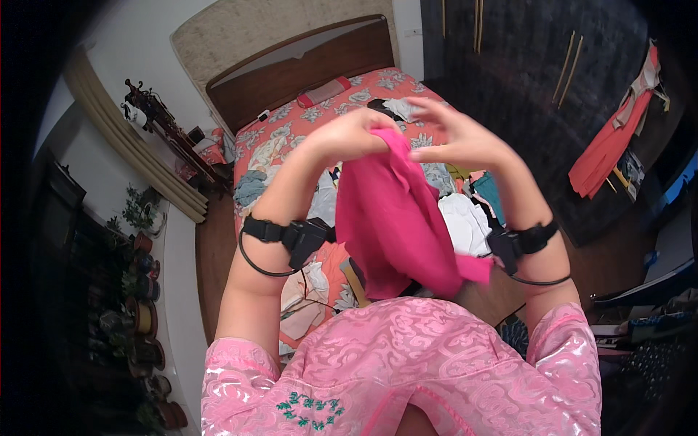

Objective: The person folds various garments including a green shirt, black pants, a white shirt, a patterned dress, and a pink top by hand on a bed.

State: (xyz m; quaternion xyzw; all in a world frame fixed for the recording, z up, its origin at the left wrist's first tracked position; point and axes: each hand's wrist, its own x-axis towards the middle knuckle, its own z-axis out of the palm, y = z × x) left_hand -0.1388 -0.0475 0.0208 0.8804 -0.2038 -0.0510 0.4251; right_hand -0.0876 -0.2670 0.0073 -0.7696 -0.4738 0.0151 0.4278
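Note:
A bright pink garment (392, 225) hangs in loose folds in front of my chest, above the bed. My left hand (356, 136) is closed on its upper edge, the fingers partly tucked behind the cloth. What kind of garment it is, I cannot tell. Just right of its top, my right hand (459, 138) has its fingers spread, with the thumb close beside the cloth. A band with a black device sits on each forearm. Below and beyond the garment, a white garment (463, 224) and other clothes lie on the bed.
The bed (291, 120) has a coral floral sheet and a dark wooden headboard (305, 65). Dark wardrobe doors (523, 65) stand at the right, with a coral dress (614, 145) hanging there. Potted plants (142, 211) line the left sill beside a beige curtain (131, 123).

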